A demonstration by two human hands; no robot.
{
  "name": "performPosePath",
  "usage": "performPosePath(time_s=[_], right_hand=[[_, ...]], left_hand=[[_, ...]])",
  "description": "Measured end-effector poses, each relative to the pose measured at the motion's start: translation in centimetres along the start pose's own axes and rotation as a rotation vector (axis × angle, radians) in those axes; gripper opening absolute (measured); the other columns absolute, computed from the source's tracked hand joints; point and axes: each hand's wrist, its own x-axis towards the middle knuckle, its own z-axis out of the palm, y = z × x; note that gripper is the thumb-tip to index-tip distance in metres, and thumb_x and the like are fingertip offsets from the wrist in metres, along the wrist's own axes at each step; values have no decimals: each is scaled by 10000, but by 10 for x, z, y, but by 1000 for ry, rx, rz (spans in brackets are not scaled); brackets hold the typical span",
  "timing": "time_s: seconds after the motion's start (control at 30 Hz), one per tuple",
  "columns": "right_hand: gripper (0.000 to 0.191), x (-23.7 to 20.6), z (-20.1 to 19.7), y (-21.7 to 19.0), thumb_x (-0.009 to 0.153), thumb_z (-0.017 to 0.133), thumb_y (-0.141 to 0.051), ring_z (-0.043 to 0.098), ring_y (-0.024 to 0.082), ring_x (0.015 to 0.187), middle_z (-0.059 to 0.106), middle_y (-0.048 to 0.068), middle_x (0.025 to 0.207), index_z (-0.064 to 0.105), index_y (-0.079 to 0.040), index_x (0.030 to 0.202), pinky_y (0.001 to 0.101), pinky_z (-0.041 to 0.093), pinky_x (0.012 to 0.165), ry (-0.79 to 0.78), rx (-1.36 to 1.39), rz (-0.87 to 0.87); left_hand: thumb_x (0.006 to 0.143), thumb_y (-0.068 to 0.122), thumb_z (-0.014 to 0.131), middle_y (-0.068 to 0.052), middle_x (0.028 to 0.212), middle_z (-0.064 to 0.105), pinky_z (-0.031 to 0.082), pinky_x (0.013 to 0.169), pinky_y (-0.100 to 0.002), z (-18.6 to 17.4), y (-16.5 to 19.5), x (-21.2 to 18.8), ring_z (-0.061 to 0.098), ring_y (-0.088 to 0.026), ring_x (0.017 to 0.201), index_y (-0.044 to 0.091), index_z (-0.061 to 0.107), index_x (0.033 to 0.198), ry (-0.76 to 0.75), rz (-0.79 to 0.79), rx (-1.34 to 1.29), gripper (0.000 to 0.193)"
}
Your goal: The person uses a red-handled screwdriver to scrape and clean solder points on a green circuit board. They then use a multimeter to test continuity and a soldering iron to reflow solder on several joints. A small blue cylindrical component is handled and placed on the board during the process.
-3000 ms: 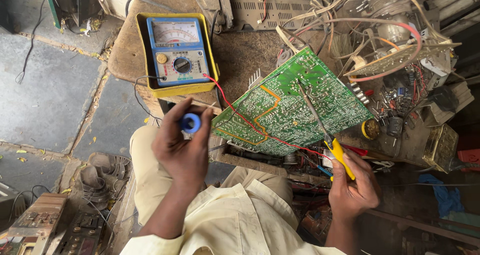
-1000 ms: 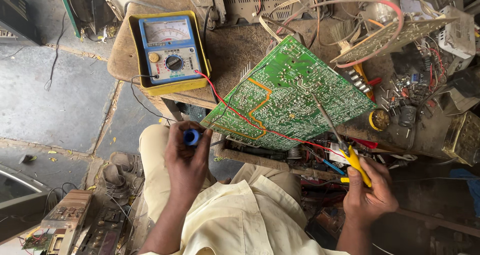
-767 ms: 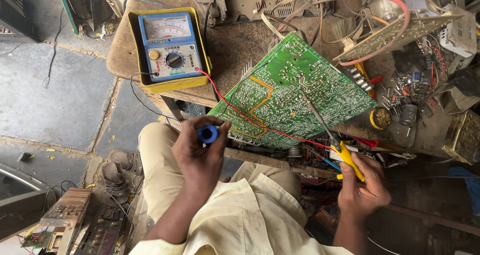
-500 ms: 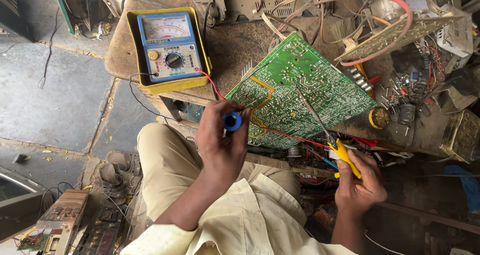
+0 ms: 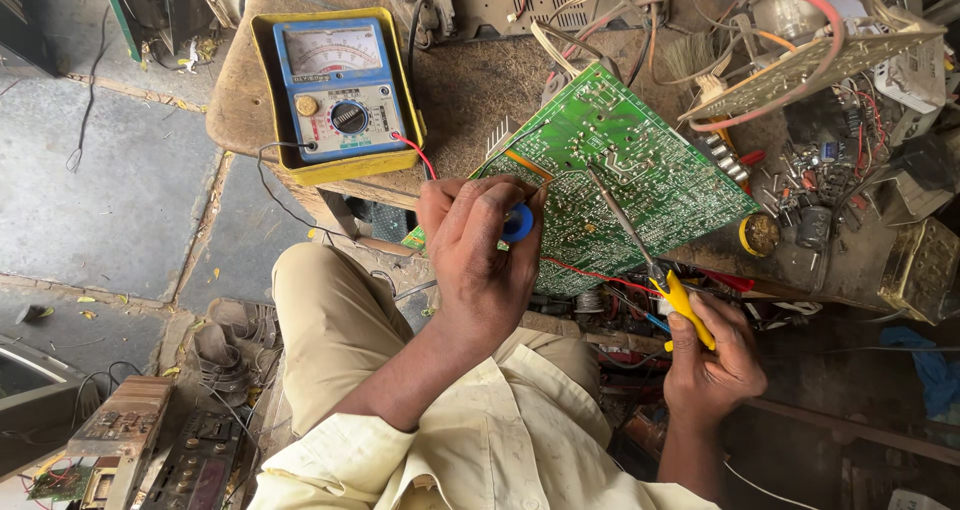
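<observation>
The left hand (image 5: pixel 480 260) is curling shut around a small round blue spool (image 5: pixel 517 223), pinching it between thumb and fingers just in front of the near edge of the large green printed circuit board (image 5: pixel 620 185). The right hand (image 5: pixel 712 355) is gripping the yellow handle of a slim metal-shafted soldering tool (image 5: pixel 640 250), fingers closed tight on it. That tool's long axis is running up and to the left from the right hand, with its tip resting on the board's solder side near the middle. The board is lying tilted, directly ahead of both hands, its long axis slanting from lower left to upper right. The left hand is the nearer of the 2 to the board's edge. A thin red wire (image 5: pixel 590 272) is crossing under the board. Farther out, a yellow-cased analogue meter with a blue face (image 5: pixel 335 95) is sitting on the worn wooden bench (image 5: pixel 460 100), well apart from the hands.
</observation>
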Motion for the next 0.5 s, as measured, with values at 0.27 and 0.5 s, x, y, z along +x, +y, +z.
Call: performPosePath(time_s=[0.27, 0.5], right_hand=[[260, 1, -4, 3, 973, 767, 43, 697, 212, 1072, 705, 180, 1229, 703, 51, 1225, 288, 577, 951, 11, -26, -19], [251, 1, -4, 4, 979, 764, 42, 699, 204, 1066, 707, 175, 1218, 703, 46, 1223, 280, 580, 946, 15, -11, -24]], left_hand=[[876, 56, 852, -19, 1076, 720, 323, 1100, -470, 4, -2, 1, 581, -325, 1280, 100, 644, 1032, 25, 25, 105, 264], [864, 32, 863, -40, 1084, 713, 359, 1144, -493, 15, -4, 0, 570, -333, 1332, 77, 639, 1031, 20, 34, 30, 284]])
